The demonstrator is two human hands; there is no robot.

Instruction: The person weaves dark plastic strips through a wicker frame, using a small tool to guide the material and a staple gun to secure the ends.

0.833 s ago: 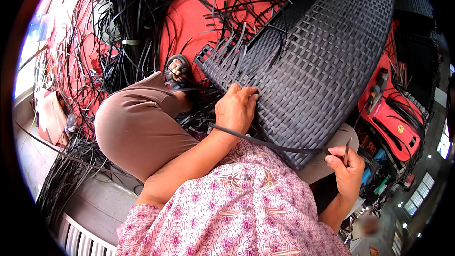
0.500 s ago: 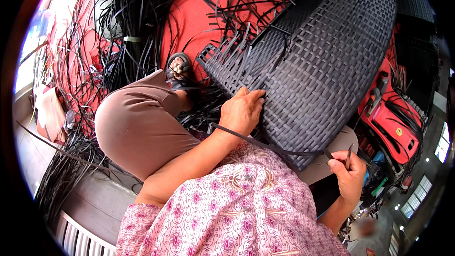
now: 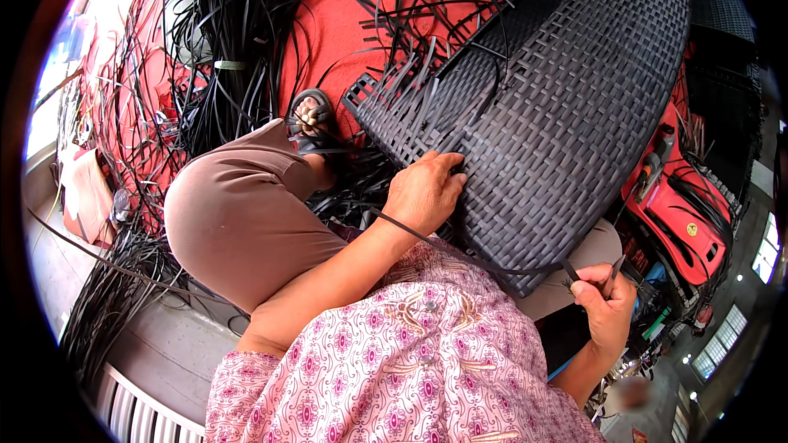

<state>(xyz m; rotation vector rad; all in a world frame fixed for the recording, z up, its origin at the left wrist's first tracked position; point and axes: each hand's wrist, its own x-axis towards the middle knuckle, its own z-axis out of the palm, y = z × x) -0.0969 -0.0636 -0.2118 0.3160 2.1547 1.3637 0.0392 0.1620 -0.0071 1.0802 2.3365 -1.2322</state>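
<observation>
A large dark grey woven panel (image 3: 566,123) of flat plastic strips leans across my lap, loose strip ends sticking out at its upper left. My left hand (image 3: 427,190) is closed on the panel's left edge, fingertips resting on the weave. From beside my left wrist, a long black strip (image 3: 476,258) runs along the panel's lower edge to my right hand (image 3: 603,299). That hand is closed, pinching the strip between thumb and fingers. A thin dark pointed piece (image 3: 615,269) also sticks up from it; whether this is a tool or a strip end I cannot tell.
A thick bundle of black strips (image 3: 238,57) lies at the upper left over red cloth (image 3: 345,25). More strips (image 3: 115,295) are heaped at lower left. Right of the panel stands a red plastic stool or tray (image 3: 677,213) holding a pliers-like tool (image 3: 654,166).
The panel and my left hand have shifted slightly to the right. In my right hand the dark pointed piece has tilted further right; the hand keeps its pinch.
</observation>
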